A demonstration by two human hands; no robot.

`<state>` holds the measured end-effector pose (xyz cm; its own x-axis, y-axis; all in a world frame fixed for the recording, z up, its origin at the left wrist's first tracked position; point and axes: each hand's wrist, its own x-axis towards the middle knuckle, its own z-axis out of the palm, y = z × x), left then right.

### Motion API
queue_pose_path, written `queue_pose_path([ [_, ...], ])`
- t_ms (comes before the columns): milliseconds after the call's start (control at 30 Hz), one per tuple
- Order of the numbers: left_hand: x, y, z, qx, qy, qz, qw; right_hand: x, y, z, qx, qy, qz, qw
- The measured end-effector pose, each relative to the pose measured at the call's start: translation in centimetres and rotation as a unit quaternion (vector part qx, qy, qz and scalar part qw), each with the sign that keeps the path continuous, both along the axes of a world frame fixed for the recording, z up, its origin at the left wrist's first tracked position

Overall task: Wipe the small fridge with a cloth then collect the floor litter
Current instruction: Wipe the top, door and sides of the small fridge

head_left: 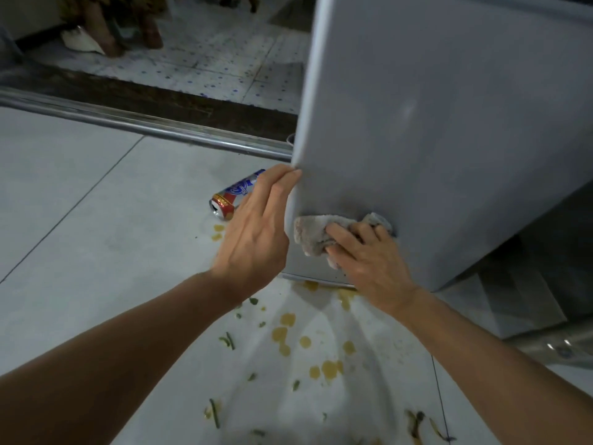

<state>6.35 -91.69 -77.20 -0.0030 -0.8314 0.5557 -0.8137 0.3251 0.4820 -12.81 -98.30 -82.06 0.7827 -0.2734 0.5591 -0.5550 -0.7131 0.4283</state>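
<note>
Grey cloth under right hand

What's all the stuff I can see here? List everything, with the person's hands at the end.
fridge: one, pale grey, right side, standing on the floor
cloth: one, grey-white, pressed on the fridge's lower side
drink can: one, red, white and blue, lying on the floor left of the fridge
yellow spill spots: many, on the floor tiles below the fridge
green scraps: several, scattered among the spots
metal rail: one, silver, across the floor behind
left hand: on the fridge's corner edge
right hand: holds the cloth
</note>
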Motion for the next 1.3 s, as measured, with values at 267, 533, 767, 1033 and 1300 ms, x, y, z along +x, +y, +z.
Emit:
queue_pose_path([
  [267, 1.4, -0.9, -2.4, 0.154, 0.139, 0.024, 0.978, 3.4, -1.0, 5.2, -0.081, -0.195, 0.008, 0.977],
  [533, 2.4, -1.2, -5.7, 0.255, 0.209, 0.016, 0.944, 3.1, 0.8, -0.8, -0.030, 0.083, -0.010, 0.996],
  [767, 3.1, -1.4, -5.8, 0.250, 0.244, 0.037, 0.936, 5.6, 0.0, 5.4, -0.114, -0.073, -0.030, 0.990],
  [1033, 3.8, -0.9, -7.9, 0.264, 0.247, 0.072, 0.930, 6.6, -0.2, -1.4, -0.119, 0.046, -0.039, 0.991],
  [1300, 5.0, -0.6, -9.5, 0.293, 0.235, 0.080, 0.923, 6.3, 1.2, -9.2, 0.036, 0.187, -0.044, 0.981],
])
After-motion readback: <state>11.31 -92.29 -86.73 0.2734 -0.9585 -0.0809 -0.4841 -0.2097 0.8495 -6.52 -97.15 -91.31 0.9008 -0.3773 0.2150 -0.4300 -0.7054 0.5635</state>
